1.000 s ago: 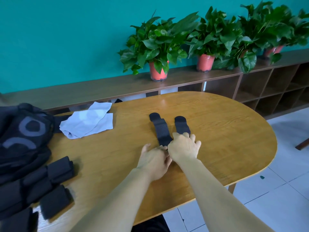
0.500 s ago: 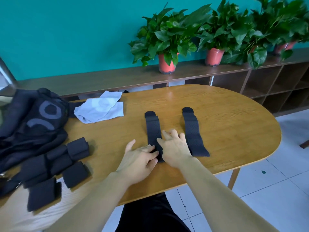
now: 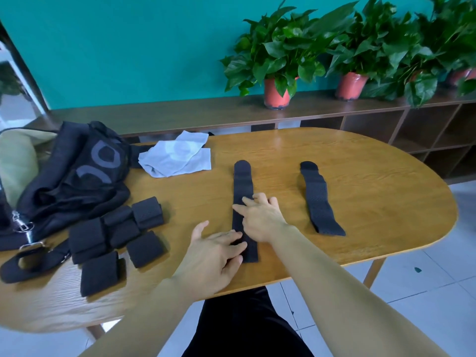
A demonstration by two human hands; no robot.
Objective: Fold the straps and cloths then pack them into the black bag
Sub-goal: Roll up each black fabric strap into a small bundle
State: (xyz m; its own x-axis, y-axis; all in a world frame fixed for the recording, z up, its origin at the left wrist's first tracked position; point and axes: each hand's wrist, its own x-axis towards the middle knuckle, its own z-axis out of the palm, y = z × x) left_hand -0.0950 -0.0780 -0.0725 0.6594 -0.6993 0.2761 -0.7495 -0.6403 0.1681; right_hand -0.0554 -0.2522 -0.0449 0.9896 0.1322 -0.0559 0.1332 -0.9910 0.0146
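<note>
A second ago the two long black perforated fabric straps sat close together under the hands. Now the right strap (image 3: 317, 202) lies alone, well apart on the oval wooden table (image 3: 373, 176), while the centre strap (image 3: 242, 180) runs from near to far. The left hand (image 3: 213, 256) lies flat and released on its near end, and the right hand (image 3: 262, 217) is spread open over its middle, gripping nothing. It looks smoothed ready for folding, to join the folded black straps (image 3: 116, 233) beside the crumpled black mesh bag (image 3: 77, 173) on the left. The pale blue cloths (image 3: 177, 158) at the far left are not yet packed.

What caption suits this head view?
Left hand and right hand press a long black fabric strap on an oval wooden table.
</note>
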